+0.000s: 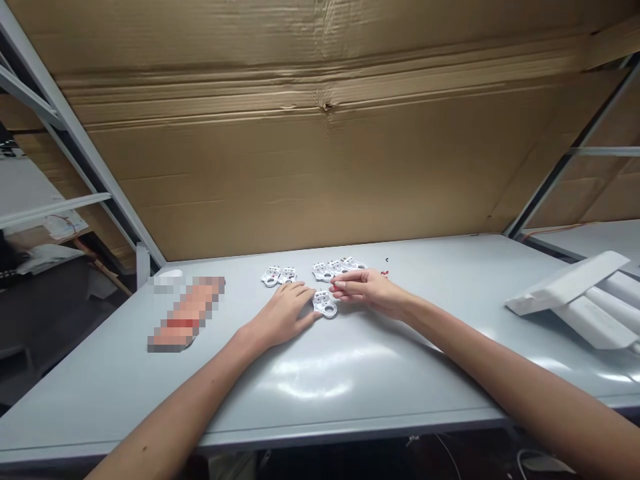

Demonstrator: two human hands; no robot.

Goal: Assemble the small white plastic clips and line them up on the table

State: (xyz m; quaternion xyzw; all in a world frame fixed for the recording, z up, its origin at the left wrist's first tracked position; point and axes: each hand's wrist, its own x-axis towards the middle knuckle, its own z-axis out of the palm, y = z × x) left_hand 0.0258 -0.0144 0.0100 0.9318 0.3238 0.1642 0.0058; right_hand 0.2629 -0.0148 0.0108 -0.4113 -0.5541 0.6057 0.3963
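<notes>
While left hand (283,315), right hand (367,293) flank white part (325,304), tubes (607,307) right (cardboard (320,167) behind).

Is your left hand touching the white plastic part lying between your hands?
Touching: the head view shows the left hand with fingertips against the edge of the white plastic part.

Flattened cardboard (320,153) (one small tear) behind a grey workbench (380,393)

Plastic parts (325,304) lie on the table (380,393).
</notes>
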